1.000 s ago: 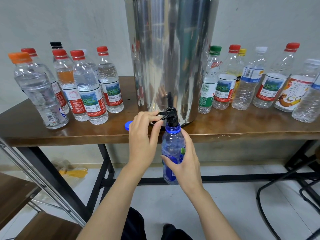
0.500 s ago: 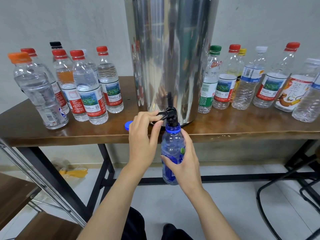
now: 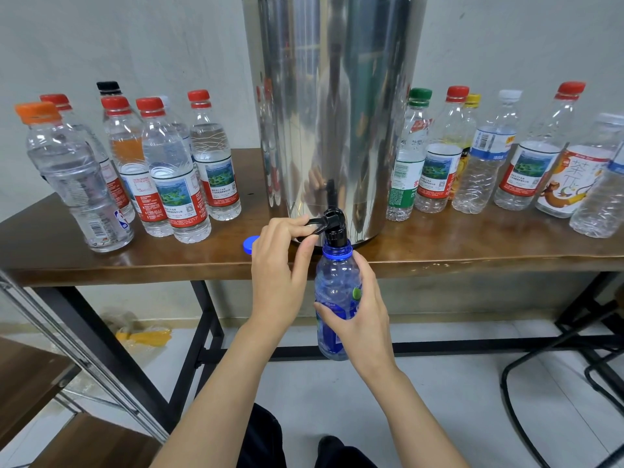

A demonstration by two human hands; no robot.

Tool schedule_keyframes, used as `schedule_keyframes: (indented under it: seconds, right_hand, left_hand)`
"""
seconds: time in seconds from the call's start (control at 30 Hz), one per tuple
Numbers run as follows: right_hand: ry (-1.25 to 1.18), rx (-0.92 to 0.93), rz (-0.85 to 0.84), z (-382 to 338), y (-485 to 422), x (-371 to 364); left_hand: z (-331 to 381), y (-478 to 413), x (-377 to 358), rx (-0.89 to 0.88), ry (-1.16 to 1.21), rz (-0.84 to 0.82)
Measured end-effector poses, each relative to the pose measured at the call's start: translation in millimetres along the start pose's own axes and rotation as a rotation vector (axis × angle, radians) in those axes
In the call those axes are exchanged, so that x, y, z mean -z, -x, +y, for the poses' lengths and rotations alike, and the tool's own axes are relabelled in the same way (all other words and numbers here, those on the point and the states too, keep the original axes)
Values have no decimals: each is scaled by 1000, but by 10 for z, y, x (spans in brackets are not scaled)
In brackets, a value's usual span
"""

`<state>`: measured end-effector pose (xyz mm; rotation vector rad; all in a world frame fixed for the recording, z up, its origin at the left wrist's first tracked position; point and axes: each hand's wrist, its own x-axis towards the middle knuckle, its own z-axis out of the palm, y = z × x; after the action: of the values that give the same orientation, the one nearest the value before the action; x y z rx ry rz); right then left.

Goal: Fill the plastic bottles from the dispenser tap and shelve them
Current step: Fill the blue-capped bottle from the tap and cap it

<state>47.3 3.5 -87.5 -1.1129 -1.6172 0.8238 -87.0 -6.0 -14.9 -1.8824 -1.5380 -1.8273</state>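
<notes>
Two hands are being used at one spot, at the front edge of the table (image 3: 135,261). One blue bottle (image 3: 332,298) is being held off the table by the right hand (image 3: 361,312), with fingers and thumb wrapped round its middle. Its long axis is being held upright, with the open neck directly under the black tap (image 3: 332,231) of the steel dispenser (image 3: 331,113) (whether the spout is going inside the neck or only touching it cannot be told). The tap lever (image 3: 314,221), which is pointing to the left, is being pinched by the left hand (image 3: 280,275), just beside the bottle's neck and higher than the right hand. The water level is being hidden by the blue plastic. Filling is judged to be under way, and the next move is being decided by this vertical line from spout to neck: a tilt could be spilling water. The blue cap (image 3: 249,244) is lying on the table just behind the left hand, so that hand is judged nearer for capping. The shelf (image 3: 30,383) is being seen low on the left.
</notes>
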Motion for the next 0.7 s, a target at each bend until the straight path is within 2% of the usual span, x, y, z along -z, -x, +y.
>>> schedule_keyframes:
  seconds: [0.7]
  right_hand:
    - [-13,-2,-3,14,-12,3]
  left_hand:
    - [-18,2,-4,8,19,-7]
